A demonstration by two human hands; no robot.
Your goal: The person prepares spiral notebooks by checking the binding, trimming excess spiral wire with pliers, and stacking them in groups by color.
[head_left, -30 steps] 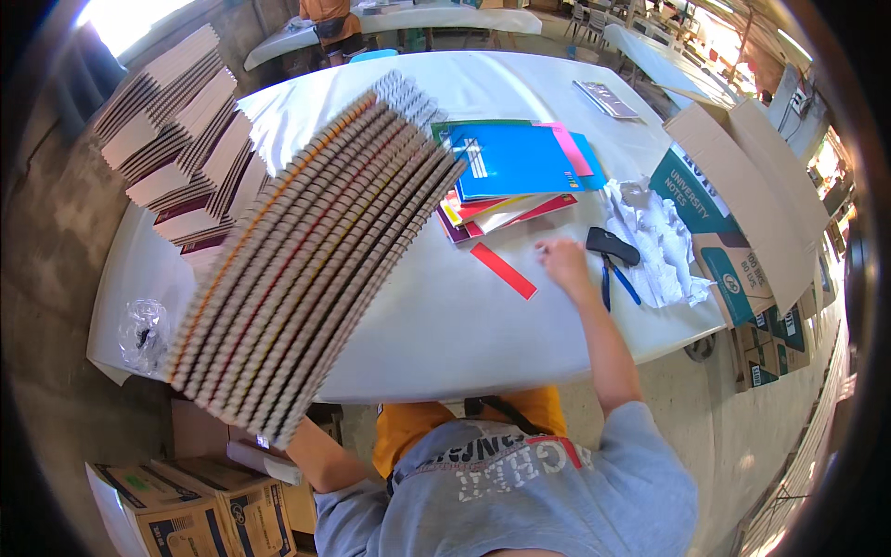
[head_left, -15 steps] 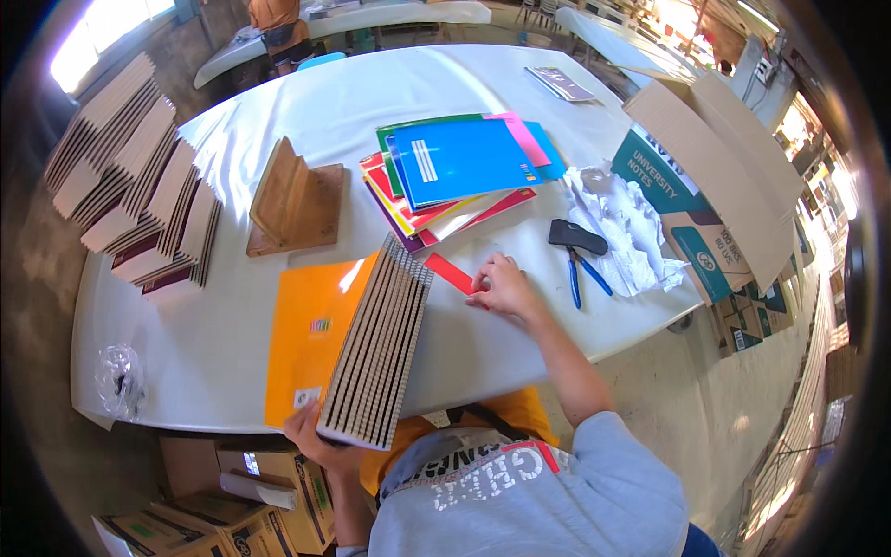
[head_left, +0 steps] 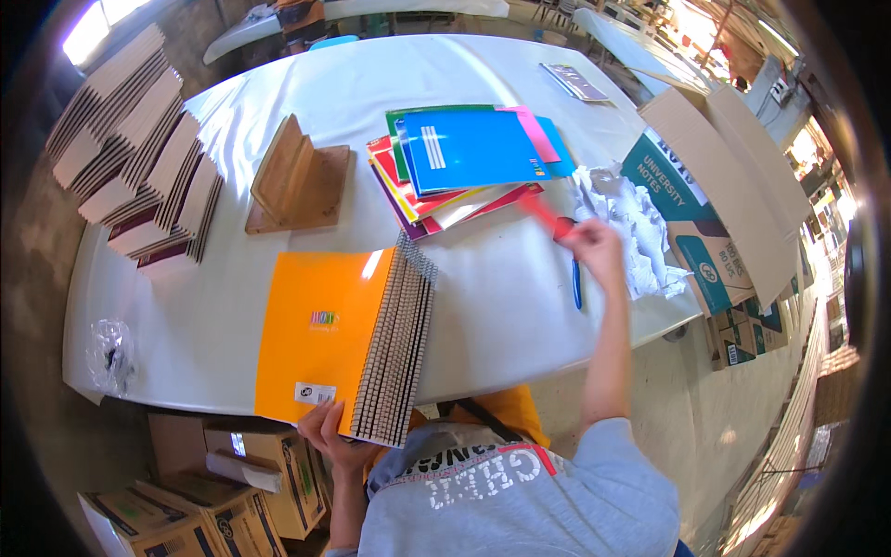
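My left hand grips the near lower corner of a stack of orange spiral notebooks, its thumb on the top cover. The stack's wire-bound spines face right, and it rests at the table's front edge. My right hand pinches one end of a flat red strip, which is smeared by motion. It is over the table, just left of the crumpled white paper. Below that hand shows a blue handle of a plier-like tool; the rest is mostly hidden behind the hand.
Several coloured notebooks lie piled mid-table. A wooden L-shaped stand stands to their left. Tall notebook stacks rise at the far left, with clear plastic below. An open cardboard box stands right; more boxes sit under the table.
My right hand has lifted the red strip off the table and moved right, now covering the black part of the tool. The orange stack has tilted, showing more of its top cover.
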